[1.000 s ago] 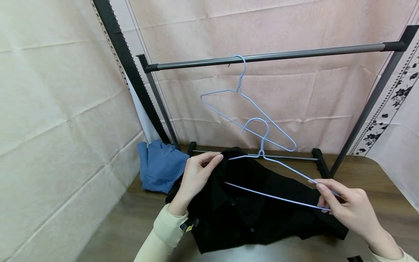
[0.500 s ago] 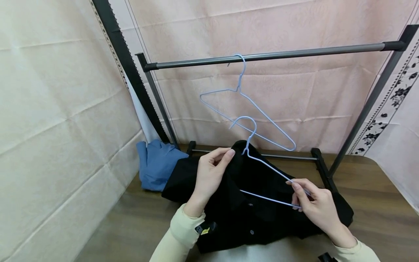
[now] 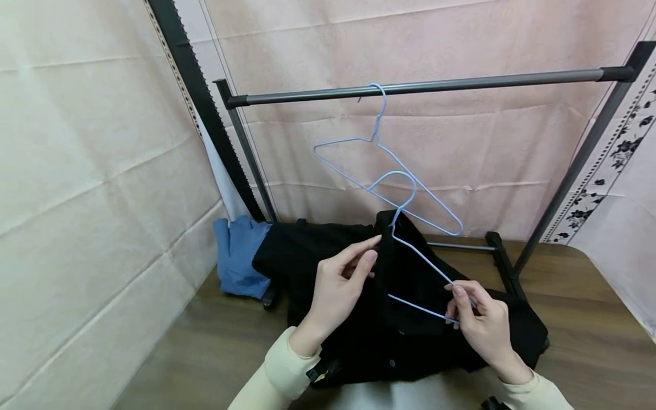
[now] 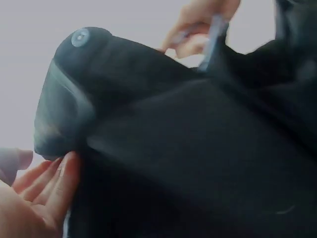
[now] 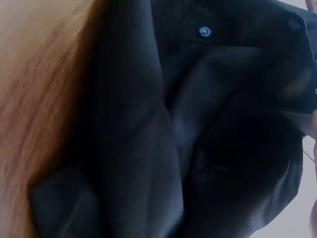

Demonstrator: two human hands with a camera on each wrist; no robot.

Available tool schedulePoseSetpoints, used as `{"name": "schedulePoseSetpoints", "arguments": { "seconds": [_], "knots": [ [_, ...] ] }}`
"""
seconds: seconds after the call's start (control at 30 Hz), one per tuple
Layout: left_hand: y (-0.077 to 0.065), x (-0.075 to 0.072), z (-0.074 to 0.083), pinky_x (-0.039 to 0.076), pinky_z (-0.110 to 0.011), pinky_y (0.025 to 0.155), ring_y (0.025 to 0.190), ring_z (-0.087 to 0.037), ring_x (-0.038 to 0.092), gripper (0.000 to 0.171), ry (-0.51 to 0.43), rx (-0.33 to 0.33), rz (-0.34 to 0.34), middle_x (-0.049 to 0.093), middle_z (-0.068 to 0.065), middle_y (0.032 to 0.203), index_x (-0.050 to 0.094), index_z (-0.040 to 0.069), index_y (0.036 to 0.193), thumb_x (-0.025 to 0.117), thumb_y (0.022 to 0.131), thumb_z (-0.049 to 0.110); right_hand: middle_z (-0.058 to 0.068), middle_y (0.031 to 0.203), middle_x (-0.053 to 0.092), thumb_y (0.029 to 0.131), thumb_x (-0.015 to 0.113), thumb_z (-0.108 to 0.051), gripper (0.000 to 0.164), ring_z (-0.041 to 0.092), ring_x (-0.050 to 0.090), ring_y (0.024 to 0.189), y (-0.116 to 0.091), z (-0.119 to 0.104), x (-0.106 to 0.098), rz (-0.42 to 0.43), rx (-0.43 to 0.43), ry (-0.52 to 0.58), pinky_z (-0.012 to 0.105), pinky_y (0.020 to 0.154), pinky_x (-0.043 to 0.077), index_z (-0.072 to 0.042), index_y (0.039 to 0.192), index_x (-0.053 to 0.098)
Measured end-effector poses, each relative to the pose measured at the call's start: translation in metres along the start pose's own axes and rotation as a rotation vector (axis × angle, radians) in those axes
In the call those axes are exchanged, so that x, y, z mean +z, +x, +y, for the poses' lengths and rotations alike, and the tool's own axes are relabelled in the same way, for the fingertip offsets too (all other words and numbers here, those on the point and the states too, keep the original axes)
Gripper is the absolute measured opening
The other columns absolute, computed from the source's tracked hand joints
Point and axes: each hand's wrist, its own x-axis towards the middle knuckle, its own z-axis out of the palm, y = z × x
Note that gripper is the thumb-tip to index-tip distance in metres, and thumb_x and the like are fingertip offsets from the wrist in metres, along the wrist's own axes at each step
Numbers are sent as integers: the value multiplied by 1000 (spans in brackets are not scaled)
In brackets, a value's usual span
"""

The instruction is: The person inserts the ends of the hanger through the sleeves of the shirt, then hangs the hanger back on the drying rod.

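A black buttoned shirt [image 3: 338,319] is spread in front of me, its collar raised near the middle. My right hand [image 3: 479,319] pinches the right end of a light blue wire hanger [image 3: 422,259]. The hanger's far end is hidden inside the shirt's neck opening, and its hook stands up above the collar. My left hand [image 3: 340,285] is at the collar's left side, thumb apart from the fingers. In the left wrist view the fingertips [image 4: 72,166] touch the lower edge of the black cloth [image 4: 148,134]. The right wrist view holds mostly shirt front with a small button [image 5: 204,31].
A second blue hanger [image 3: 420,185] hangs from the dark rail [image 3: 487,83] of a clothes rack behind the shirt. Folded blue cloth [image 3: 238,259] lies at the left, partly covered by the black sleeve. The wooden tabletop [image 3: 579,307] extends to the right.
The right hand has moved left, pushing the hanger further into the neck opening. The left hand has shifted right and its thumb has parted from the collar. The shirt's left sleeve now overlaps the blue cloth.
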Motion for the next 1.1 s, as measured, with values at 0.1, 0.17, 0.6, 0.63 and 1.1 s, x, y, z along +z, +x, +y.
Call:
{"name": "schedulePoseSetpoints", "arguments": {
  "seconds": [0.1,0.17,0.6,0.63,1.1],
  "knots": [
    [-4,-7,1,54,-33,64,82,-24,66,26,-19,127,12,65,-18,102,60,-8,115,54,90,-8,1,55,56,88,49,15,10,5,48,39,2,-1,1,42,-17,22,14,36,37,14,87,59],
    [-4,-16,3,54,-34,63,84,-27,66,26,-4,212,43,65,-20,101,61,-10,112,55,87,-13,2,54,56,89,48,15,10,6,48,39,5,-3,2,71,-25,32,15,36,37,15,86,58],
    [34,-102,-13,42,-39,85,103,-27,55,25,422,274,205,61,-16,111,64,-2,111,64,87,2,4,54,56,89,47,15,11,7,51,38,8,-9,1,118,-23,46,16,35,38,16,84,57],
    [36,-107,-18,41,-38,86,106,-26,54,27,422,207,180,60,-15,115,62,0,115,62,89,4,4,54,56,89,47,15,11,7,51,38,8,-10,1,118,-26,52,16,35,38,17,84,57],
    [40,-137,-65,47,-29,67,82,-21,61,29,122,-129,-121,66,-8,105,66,8,113,42,101,18,4,53,56,88,47,16,10,7,50,38,6,-8,-7,101,-28,53,17,36,38,17,84,56]
  ]
}}
